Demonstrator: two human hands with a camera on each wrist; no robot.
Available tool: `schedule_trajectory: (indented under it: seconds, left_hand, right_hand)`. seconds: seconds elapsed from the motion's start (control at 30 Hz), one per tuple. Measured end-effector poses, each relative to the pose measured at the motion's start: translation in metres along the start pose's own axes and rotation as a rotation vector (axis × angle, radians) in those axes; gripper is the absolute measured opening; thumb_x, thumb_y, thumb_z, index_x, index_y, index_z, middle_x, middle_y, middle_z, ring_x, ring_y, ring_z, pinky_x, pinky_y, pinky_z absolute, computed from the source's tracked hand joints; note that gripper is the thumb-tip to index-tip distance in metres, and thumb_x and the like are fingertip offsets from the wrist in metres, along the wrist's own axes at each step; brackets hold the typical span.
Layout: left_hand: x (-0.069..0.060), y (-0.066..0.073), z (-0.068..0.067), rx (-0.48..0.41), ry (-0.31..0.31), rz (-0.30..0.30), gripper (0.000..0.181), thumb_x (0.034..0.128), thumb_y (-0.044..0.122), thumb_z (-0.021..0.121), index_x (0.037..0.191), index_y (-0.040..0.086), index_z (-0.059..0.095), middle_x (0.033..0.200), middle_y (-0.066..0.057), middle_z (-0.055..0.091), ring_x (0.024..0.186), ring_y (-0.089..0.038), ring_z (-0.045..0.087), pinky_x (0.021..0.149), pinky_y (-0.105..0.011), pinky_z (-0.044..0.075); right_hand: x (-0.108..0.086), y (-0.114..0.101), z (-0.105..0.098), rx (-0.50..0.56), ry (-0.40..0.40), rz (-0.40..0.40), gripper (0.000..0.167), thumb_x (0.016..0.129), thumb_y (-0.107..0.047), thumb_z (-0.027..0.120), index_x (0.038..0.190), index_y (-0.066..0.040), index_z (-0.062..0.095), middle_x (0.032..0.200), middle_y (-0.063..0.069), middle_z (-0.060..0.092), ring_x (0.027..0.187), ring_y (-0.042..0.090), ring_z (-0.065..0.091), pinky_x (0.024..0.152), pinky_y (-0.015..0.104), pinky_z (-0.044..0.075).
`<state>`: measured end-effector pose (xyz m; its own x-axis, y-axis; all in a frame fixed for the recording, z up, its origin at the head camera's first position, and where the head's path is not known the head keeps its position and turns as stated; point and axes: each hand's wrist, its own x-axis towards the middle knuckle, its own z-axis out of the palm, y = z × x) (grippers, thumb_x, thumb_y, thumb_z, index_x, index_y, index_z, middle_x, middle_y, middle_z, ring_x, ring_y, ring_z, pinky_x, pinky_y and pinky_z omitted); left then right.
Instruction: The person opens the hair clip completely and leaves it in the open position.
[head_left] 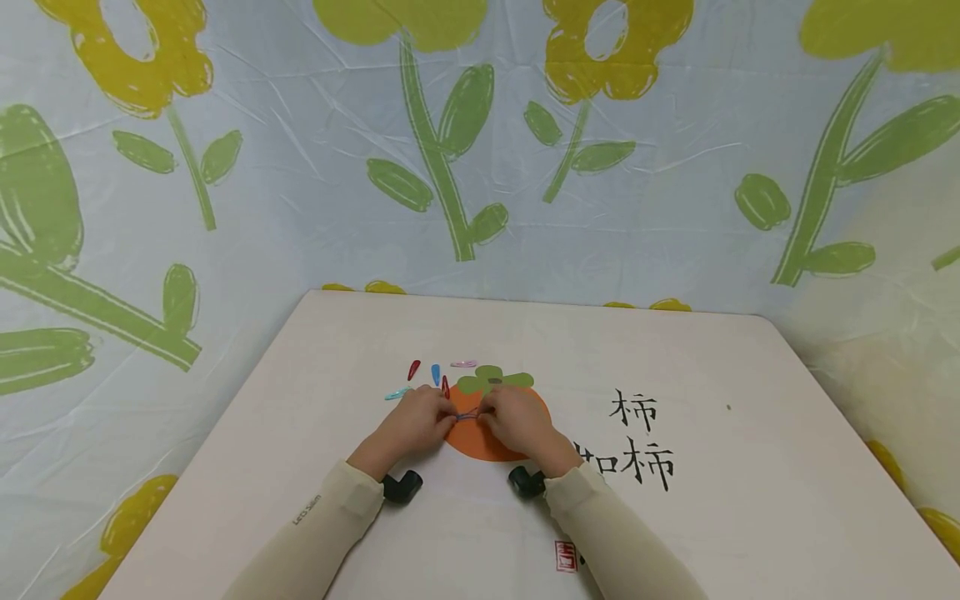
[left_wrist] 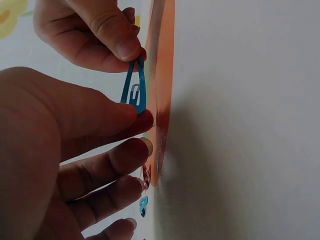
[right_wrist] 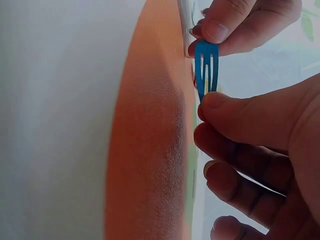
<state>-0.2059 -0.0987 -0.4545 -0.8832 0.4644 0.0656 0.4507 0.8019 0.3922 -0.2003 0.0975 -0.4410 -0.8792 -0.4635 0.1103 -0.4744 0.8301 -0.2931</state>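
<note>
A blue snap hair clip (left_wrist: 141, 82) is stretched between the two hands, held above the printed orange persimmon (head_left: 491, 442). My left hand (head_left: 422, 417) pinches its wide end between thumb and forefinger, the other fingers loosely bent. At the narrow end, my right hand (head_left: 521, 421) pinches it the same way. In the right wrist view the slotted middle of the hair clip (right_wrist: 207, 65) shows between the fingertips, and its prongs look parted from the frame in the left wrist view.
Beyond the left hand lie several more hair clips: a dark red one (head_left: 414, 370), a blue one (head_left: 436, 374), a red one (head_left: 446, 387), a pink one (head_left: 463, 363) and a light teal one (head_left: 397, 393). Black printed characters (head_left: 648, 462) mark the pale table (head_left: 750, 517). A flowered cloth (head_left: 315, 167) hangs behind.
</note>
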Motion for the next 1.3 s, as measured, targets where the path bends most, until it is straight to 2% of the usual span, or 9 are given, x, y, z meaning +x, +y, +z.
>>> schedule_trajectory:
  seconds: [0.2,0.47,0.73,1.07,1.3]
  left_hand:
    - [0.0008,0.0003,-0.0005,-0.011,-0.012,-0.005,0.010,0.0894,0.018,0.067,0.090,0.014,0.077,0.080,0.005,0.065,0.080,-0.014,0.047,0.074,-0.030,0.043]
    - [0.0019,0.0015,-0.0020,-0.044,-0.024,-0.044,0.006,0.0871,0.018,0.071,0.089,0.014,0.076,0.079,0.004,0.061,0.080,-0.014,0.046,0.071,-0.028,0.042]
    - [0.0026,-0.0004,-0.0001,-0.008,-0.017,-0.006,0.009,0.0892,0.017,0.068,0.092,0.013,0.075,0.083,0.003,0.063,0.082,-0.013,0.047,0.076,-0.029,0.046]
    - [0.0025,0.0004,-0.0009,0.005,-0.025,-0.012,0.007,0.0883,0.016,0.068,0.090,0.012,0.074,0.082,0.003,0.063,0.082,-0.014,0.049,0.077,-0.030,0.047]
    - [0.0026,-0.0010,0.0012,0.015,-0.020,-0.020,0.008,0.0891,0.015,0.067,0.090,0.011,0.075,0.084,0.003,0.064,0.083,-0.013,0.050,0.079,-0.031,0.048]
  right_hand:
    - [0.0002,0.0007,0.0010,-0.001,-0.023,0.000,0.009,0.089,-0.021,0.070,0.091,-0.018,0.077,0.088,-0.006,0.072,0.086,0.014,0.064,0.079,0.030,0.052]
    - [0.0009,0.0007,0.0011,0.030,-0.063,0.019,0.010,0.089,-0.022,0.070,0.093,-0.017,0.077,0.088,-0.006,0.072,0.085,0.014,0.063,0.078,0.030,0.052]
    - [0.0017,0.0013,0.0006,0.050,-0.092,0.042,0.009,0.089,-0.023,0.070,0.093,-0.017,0.077,0.087,-0.005,0.071,0.083,0.014,0.062,0.076,0.029,0.052]
    - [0.0018,0.0016,0.0011,0.047,-0.093,0.038,0.010,0.089,-0.024,0.070,0.092,-0.017,0.077,0.086,-0.006,0.072,0.081,0.013,0.062,0.073,0.028,0.051]
    - [0.0024,0.0006,0.0018,0.058,-0.117,0.069,0.012,0.089,-0.025,0.070,0.094,-0.017,0.078,0.087,-0.005,0.073,0.080,0.012,0.063,0.071,0.027,0.051]
